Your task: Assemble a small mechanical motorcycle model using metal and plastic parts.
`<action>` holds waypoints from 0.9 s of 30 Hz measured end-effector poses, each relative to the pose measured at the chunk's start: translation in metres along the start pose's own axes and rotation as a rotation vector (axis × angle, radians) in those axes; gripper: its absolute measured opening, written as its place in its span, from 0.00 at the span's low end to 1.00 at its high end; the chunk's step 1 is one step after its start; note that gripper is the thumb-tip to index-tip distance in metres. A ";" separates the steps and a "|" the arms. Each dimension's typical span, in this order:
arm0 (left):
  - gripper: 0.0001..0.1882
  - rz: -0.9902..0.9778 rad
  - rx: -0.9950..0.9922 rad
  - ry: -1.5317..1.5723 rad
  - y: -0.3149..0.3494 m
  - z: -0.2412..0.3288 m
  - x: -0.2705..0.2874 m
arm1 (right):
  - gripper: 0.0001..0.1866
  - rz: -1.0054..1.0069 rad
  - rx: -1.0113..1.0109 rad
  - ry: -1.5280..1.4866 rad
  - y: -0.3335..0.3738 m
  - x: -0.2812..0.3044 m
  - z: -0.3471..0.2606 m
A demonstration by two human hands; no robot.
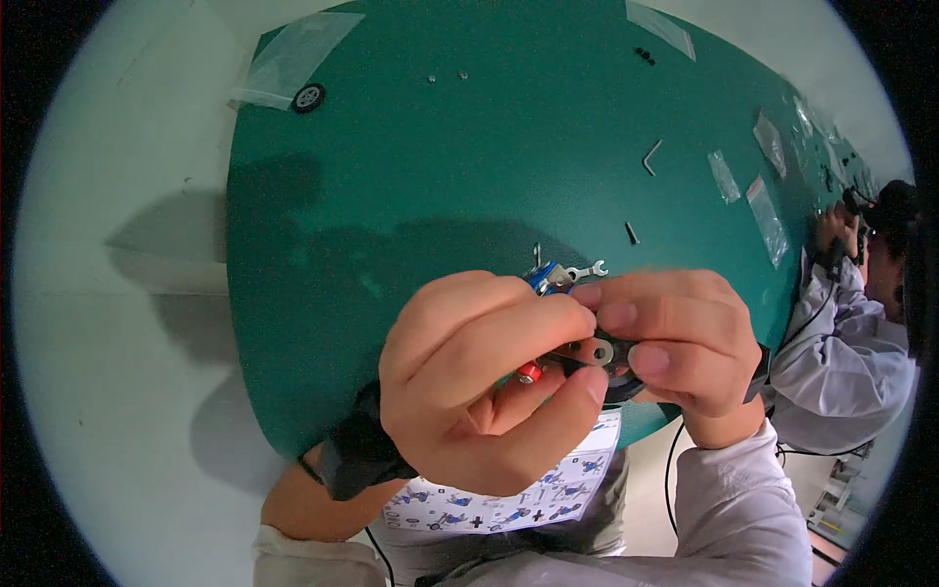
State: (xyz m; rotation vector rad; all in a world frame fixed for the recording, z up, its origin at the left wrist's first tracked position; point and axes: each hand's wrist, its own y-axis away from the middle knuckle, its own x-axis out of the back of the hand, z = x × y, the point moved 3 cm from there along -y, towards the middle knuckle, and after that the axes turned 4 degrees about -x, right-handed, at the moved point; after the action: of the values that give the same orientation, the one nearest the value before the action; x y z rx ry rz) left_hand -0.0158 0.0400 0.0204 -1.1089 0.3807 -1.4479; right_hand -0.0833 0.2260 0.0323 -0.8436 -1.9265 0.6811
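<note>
Left hand (479, 377) and right hand (690, 333) pinch opposite sides of the small model assembly (589, 350), above the counter's (440, 166) near edge, presumably to steady its parts. Hex key (649, 159) lies beyond, clear of both hands.

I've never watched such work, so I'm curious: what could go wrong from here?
The left hand and right hand crowd the small mechanical assembly, so a part might slip out unseen. Two tiny metal pieces lie loose on the green table and could be lost if brushed. The black-tyred wheel sits near the table's left edge and might get knocked off.
</note>
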 end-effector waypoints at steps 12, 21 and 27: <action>0.25 0.074 -0.047 -0.018 0.001 -0.003 -0.007 | 0.11 0.097 -0.046 -0.025 0.004 -0.003 -0.002; 0.29 0.068 0.195 0.171 0.001 -0.021 -0.007 | 0.15 0.097 -0.197 0.017 -0.001 0.003 0.010; 0.21 0.119 0.060 0.034 -0.004 -0.025 -0.003 | 0.18 0.074 -0.132 0.016 -0.007 0.006 0.019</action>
State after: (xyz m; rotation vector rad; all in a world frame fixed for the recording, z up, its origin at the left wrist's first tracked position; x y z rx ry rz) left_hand -0.0386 0.0348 0.0103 -0.9984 0.4176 -1.3660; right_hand -0.1040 0.2244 0.0319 -1.0033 -1.9507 0.5936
